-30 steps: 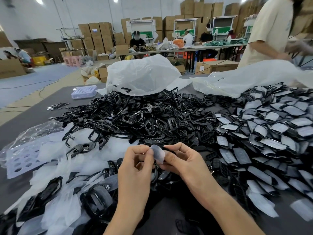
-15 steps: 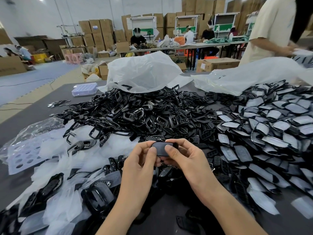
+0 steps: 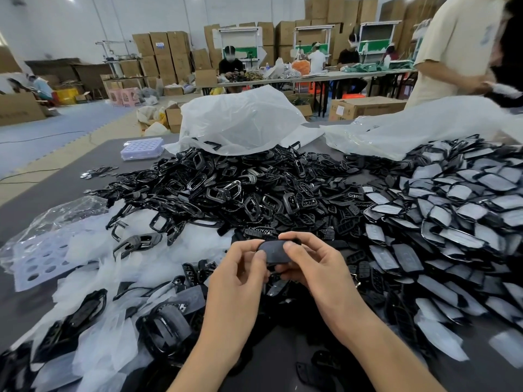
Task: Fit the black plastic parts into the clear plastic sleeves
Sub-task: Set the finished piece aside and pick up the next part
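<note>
Low in the middle of the view, my left hand [image 3: 243, 267] and my right hand [image 3: 308, 264] both pinch one small black plastic part inside a clear sleeve [image 3: 274, 251]. The left fingers grip its left end, the right thumb and forefinger its top and right side. A big heap of bare black parts [image 3: 226, 193] lies beyond my hands. Sleeved parts [image 3: 452, 216] are piled to the right. Loose clear sleeves [image 3: 93, 244] lie spread to the left, with some black parts among them.
Two large crumpled plastic bags [image 3: 240, 123] lie behind the heaps. A lilac tray [image 3: 143, 148] sits at the back left of the dark table [image 3: 42, 199]. A person in a cream shirt [image 3: 452, 52] stands at the right; cartons and other workers fill the background.
A second ago I held a pale empty sleeve upright between my fingers; the black part now fills it and lies flat and wide between both hands, slightly higher.
</note>
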A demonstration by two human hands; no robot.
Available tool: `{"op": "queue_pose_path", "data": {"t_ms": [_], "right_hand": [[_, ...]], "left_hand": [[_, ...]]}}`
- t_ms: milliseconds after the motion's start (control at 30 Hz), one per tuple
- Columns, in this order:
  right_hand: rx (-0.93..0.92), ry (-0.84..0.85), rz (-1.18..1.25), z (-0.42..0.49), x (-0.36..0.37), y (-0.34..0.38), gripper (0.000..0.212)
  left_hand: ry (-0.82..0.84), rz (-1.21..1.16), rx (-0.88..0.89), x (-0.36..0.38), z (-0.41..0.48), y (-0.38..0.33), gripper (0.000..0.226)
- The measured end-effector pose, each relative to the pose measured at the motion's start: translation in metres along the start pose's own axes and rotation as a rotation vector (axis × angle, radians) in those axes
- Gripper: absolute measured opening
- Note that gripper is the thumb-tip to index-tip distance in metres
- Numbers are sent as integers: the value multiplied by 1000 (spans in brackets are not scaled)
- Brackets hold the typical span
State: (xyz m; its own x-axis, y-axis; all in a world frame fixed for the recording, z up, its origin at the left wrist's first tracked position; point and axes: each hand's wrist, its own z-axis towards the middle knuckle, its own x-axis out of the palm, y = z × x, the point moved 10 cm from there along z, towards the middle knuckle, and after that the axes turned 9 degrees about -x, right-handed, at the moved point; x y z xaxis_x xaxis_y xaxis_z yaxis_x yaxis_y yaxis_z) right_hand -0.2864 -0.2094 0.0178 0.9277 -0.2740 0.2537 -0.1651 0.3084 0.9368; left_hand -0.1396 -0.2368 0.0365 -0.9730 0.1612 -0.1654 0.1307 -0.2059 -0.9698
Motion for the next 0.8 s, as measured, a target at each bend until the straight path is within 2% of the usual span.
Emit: {"op": "queue_pose_path", "data": {"t_ms": [233, 533, 700, 800], "right_hand": [[60, 33, 128, 1, 5, -10, 28], [126, 59, 197, 1, 8, -15, 28], [141, 95, 195, 1, 10, -17, 14], [131, 120, 175, 0, 10, -17, 8]], "left_hand": [[12, -6, 33, 0, -2, -6, 31], [56, 20, 62, 6, -6, -8, 32], [69, 47, 103, 8, -5, -7, 34], [66, 120, 166, 9, -6, -11, 42]]}}
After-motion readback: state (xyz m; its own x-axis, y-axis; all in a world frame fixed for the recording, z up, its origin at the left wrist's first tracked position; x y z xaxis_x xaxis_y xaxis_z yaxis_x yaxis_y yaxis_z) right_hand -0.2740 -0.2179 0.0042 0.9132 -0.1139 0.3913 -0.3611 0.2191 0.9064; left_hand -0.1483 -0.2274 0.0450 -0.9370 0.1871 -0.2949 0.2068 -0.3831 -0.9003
